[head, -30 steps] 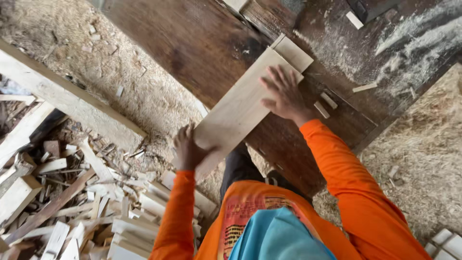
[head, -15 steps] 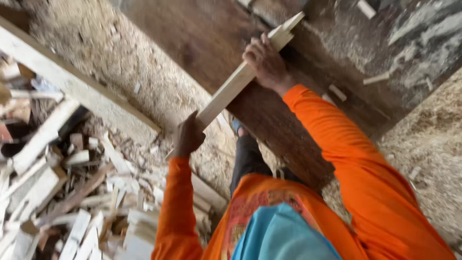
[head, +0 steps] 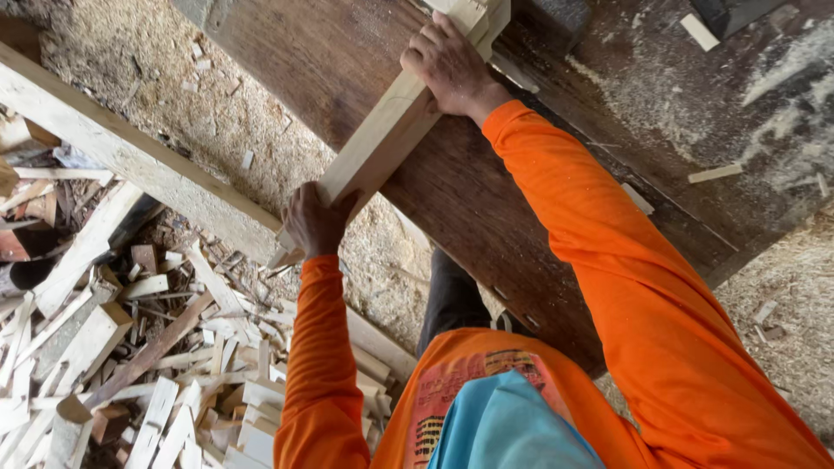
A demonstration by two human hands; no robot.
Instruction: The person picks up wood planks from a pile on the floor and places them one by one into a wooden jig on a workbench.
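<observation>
1. A pale wooden plank (head: 391, 130) is being held on edge across the dark workbench (head: 486, 200).
2. Its near end is being gripped by the left hand (head: 314, 221), fingers curled shut.
3. Its far end is being clasped from above by the right hand (head: 447, 65), fingers wrapped over it.

You have no packages, labels, signs or screens around you here; the only printed thing is a small orange-and-yellow graphic (head: 452, 391) on your own shirt front, below the dark workbench (head: 330, 52).

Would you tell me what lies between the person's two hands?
In the head view, only the pale wooden board spans from left hand to right hand.
</observation>
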